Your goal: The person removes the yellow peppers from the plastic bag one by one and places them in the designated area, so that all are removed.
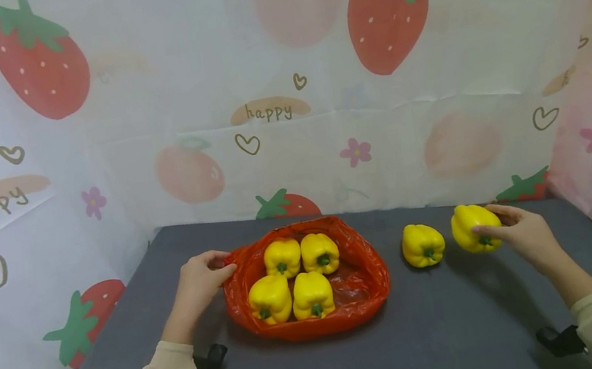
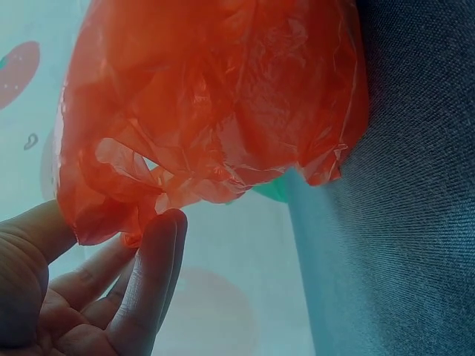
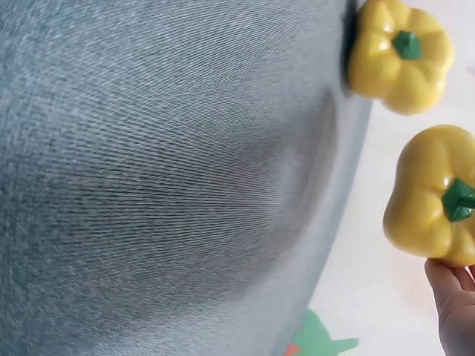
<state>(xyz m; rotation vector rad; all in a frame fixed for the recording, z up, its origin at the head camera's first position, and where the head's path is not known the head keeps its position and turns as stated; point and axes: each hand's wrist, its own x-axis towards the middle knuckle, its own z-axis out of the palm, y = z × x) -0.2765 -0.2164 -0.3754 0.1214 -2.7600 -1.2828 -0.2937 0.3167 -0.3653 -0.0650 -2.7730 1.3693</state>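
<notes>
A red plastic bag [image 1: 368, 301] lies with its mouth spread wide on the dark table, several yellow bell peppers [image 1: 312, 295] grouped inside toward its left. My left hand [image 1: 200, 286] pinches the bag's left rim; in the left wrist view, thumb and fingers are at a crumpled part of the red plastic [image 2: 215, 96]. At the right, my right hand [image 1: 524, 234] grips a yellow bell pepper [image 1: 469, 225] by its right side, held above the table with a shadow below. Another yellow pepper [image 1: 422, 245] sits on the table between the bag and that hand.
The grey cloth-covered table [image 1: 413, 352] runs back to a white curtain [image 1: 304, 164] printed with strawberries, hearts and flowers. The curtain also closes off the left and right sides. Black straps [image 1: 211, 360] are on both wrists.
</notes>
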